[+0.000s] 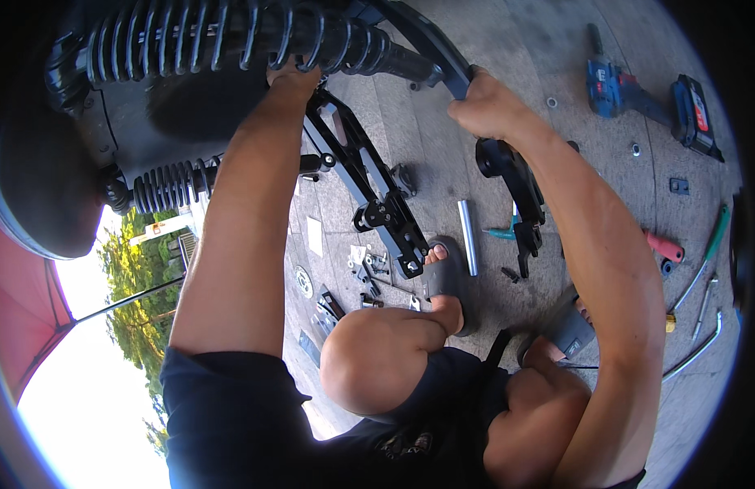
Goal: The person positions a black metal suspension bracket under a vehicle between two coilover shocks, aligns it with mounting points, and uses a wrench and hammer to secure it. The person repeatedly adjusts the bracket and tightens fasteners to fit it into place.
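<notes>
My right hand (493, 104) is closed round the lower end of a flat black metal bar (430, 41). My left hand (294, 75) reaches up behind a large black coil-spring shock absorber (231, 37); the spring and shadow hide its fingers. Just below that hand, a long black metal frame arm (365, 179) with cut-outs slants down toward my foot. A second, smaller coil shock absorber (169, 187) sits left of my left forearm, beside a dark rounded tyre (43, 187). Below my right hand stands a curved black bracket (520, 191).
On the paved floor, a blue cordless impact wrench (610, 88) lies at the far right, near a loose socket (636, 150). A silver tube (469, 238), a red-handled tool (664, 247), a bent metal rod (699, 350) and several small fasteners (373, 265) lie around my feet.
</notes>
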`<state>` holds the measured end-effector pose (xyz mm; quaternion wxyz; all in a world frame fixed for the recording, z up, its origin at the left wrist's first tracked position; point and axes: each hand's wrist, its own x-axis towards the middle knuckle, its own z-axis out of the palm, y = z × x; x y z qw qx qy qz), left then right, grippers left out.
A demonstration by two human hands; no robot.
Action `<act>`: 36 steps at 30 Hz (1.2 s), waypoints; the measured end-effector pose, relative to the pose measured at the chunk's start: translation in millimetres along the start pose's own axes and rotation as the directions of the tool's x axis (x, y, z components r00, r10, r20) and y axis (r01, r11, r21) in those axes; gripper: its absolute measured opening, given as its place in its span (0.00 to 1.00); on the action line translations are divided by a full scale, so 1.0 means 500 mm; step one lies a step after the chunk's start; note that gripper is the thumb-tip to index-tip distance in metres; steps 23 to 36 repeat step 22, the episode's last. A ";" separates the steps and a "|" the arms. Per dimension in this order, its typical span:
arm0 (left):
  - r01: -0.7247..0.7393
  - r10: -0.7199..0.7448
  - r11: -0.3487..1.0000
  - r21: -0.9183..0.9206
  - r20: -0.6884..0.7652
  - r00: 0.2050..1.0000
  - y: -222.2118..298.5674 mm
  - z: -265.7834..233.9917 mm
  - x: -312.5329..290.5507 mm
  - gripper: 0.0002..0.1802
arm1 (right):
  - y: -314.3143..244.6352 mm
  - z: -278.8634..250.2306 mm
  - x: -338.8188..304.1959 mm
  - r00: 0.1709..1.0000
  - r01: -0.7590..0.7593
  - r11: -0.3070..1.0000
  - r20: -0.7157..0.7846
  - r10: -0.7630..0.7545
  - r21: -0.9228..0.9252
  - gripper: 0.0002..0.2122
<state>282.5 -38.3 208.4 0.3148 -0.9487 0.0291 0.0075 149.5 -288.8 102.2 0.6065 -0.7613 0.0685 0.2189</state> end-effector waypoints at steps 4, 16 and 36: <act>-0.020 0.014 0.999 0.046 0.134 0.991 -0.018 0.013 0.025 0.26 | -0.005 -0.007 -0.008 0.999 0.031 0.999 0.025 -0.030 -0.043 0.24; -0.052 -0.023 0.983 0.175 0.404 0.915 -0.031 -0.006 0.040 0.29 | -0.005 -0.009 0.000 0.998 0.007 1.000 0.058 -0.007 -0.009 0.24; -0.221 0.041 0.907 0.359 0.447 0.894 -0.045 0.001 0.040 0.32 | -0.008 -0.009 -0.003 0.997 0.072 0.995 0.001 -0.072 -0.063 0.25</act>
